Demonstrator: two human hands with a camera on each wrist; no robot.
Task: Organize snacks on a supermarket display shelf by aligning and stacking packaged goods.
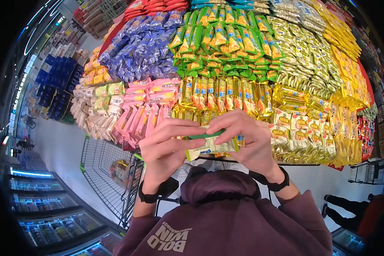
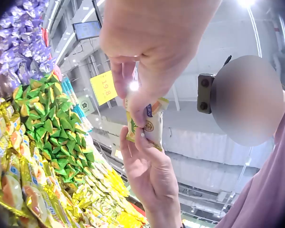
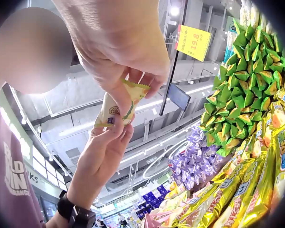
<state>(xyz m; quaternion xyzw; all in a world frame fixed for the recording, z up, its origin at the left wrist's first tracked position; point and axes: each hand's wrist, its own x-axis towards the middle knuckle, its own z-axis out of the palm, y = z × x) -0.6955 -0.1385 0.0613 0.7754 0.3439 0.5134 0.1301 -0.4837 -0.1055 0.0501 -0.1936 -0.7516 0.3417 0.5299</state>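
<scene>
Held up over the snack display is a small wrapped snack packet (image 1: 213,147), cream with green and yellow edges. My left hand (image 1: 166,147) pinches one end of it between thumb and fingers, and my right hand (image 1: 251,138) pinches the other end. In the left wrist view the packet (image 2: 156,129) shows a round brown emblem and a small blue label between the two thumbs. Seen from the right wrist, the packet (image 3: 108,110) slants between my hands, its wrapper looking closed. Fingers cover part of both ends.
Piled wrapped snacks fill the display ahead: gold packets (image 1: 213,91), green packets (image 1: 226,38), purple packets (image 1: 145,47) and pink packets (image 1: 143,119). A wire shopping cart (image 1: 102,153) stands at left. A yellow price sign (image 3: 194,42) hangs above. Another person's legs (image 1: 347,209) show at right.
</scene>
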